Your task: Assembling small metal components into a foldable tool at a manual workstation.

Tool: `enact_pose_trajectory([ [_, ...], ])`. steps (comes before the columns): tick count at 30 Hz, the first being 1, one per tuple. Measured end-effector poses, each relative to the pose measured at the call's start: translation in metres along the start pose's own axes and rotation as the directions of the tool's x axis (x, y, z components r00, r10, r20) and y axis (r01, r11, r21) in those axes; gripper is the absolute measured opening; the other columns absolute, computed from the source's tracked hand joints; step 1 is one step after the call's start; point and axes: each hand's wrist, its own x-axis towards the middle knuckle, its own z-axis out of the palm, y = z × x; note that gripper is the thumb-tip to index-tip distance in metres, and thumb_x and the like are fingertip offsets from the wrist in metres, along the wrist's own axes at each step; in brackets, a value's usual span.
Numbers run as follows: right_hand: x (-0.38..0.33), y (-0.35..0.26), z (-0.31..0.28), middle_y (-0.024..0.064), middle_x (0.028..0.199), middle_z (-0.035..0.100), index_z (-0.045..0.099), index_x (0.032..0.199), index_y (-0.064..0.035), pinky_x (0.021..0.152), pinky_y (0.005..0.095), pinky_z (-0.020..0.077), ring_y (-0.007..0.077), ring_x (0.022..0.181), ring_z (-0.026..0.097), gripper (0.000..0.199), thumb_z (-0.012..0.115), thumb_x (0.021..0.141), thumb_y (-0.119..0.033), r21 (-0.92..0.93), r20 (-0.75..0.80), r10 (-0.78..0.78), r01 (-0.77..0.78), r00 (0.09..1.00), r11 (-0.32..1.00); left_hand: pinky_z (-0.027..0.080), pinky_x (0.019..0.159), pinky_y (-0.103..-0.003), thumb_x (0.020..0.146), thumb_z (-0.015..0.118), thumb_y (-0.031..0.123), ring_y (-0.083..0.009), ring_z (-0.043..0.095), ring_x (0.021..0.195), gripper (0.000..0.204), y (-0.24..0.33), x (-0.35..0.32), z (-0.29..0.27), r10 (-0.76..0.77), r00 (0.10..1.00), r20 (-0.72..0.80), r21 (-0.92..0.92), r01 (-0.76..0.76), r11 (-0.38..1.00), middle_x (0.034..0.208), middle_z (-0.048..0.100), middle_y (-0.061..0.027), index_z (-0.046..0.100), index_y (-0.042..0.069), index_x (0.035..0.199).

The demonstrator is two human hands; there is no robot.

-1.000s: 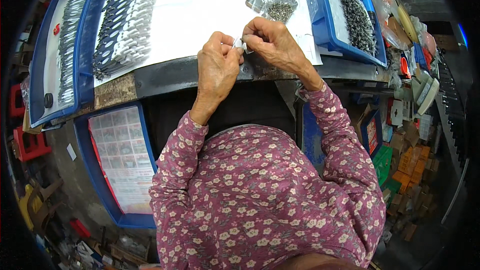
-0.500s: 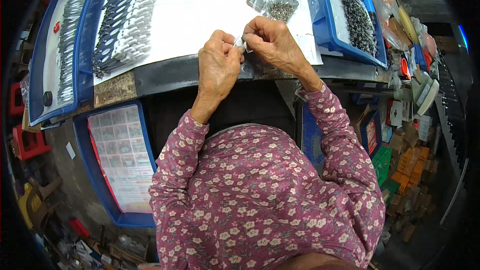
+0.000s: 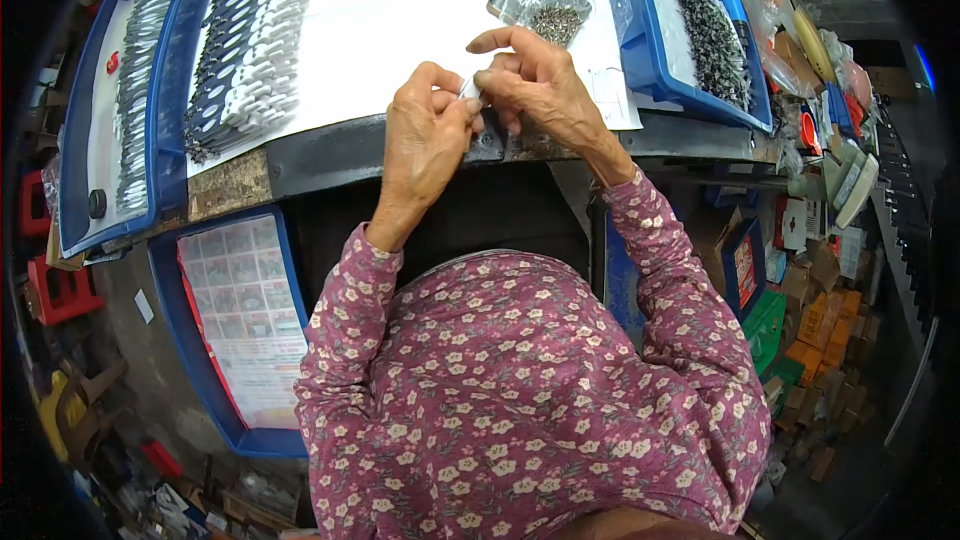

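Note:
Near the front edge of the workbench my two hands meet over a small white piece (image 3: 469, 90), mostly hidden by the fingers. My left hand (image 3: 428, 135) pinches it between thumb and forefinger. From the other side the thumb of my right hand (image 3: 543, 88) presses on the same piece, while its forefinger is lifted and stretched away. Just beyond my right hand, a clear plastic bag holds small metal parts (image 3: 557, 24). Left of my hands lie stacked rows of white and dark handled pieces (image 3: 262, 65) on white paper (image 3: 350, 50).
Blue trays flank the work area: the left tray (image 3: 168, 90) holds rows of slim silvery pieces, the right tray (image 3: 655, 80) many small dark parts. Below the bench edge (image 3: 330, 162) stands another blue tray (image 3: 225, 430) with a printed sheet. Red stools (image 3: 62, 290) stand at left.
Both hands have shifted slightly left with the white piece. My right forefinger has lifted off it and straightened, and the other right fingers have loosened.

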Motion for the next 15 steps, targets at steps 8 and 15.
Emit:
enact_pose_trajectory([
  [8, -0.004, 0.004, 0.008, -0.0002, 0.06, 0.051, 0.057, 0.094, 0.0012, 0.041, 0.0164, 0.0387, 0.0039, 0.047, 0.048, 0.024, 0.052, 0.089, -0.022, 0.078, 0.045, 0.033, -0.036, 0.998, 0.996, 0.029, 0.037, -0.015, 0.079, 0.052, 0.002, -0.004, 0.042, 0.045, 0.007, 0.02, -0.003, -0.018, -0.138, 0.977, 0.162, -0.069, 0.151, 0.986, 0.061, 0.057, -0.0071, 0.048, 0.0, 0.084],
  [15, -0.005, 0.001, 0.013, -0.0003, 0.062, 0.052, 0.057, 0.092, 0.0016, 0.042, 0.0159, 0.0386, 0.0036, 0.05, 0.047, 0.023, 0.052, 0.089, -0.021, 0.104, 0.021, 0.006, -0.008, 1.0, 0.995, 0.027, 0.037, -0.016, 0.081, 0.057, 0.01, -0.0035, 0.041, 0.043, 0.012, 0.019, -0.004, -0.018, -0.13, 0.979, 0.156, -0.076, 0.143, 0.987, 0.059, 0.056, -0.006, 0.05, 0.0, 0.084],
])
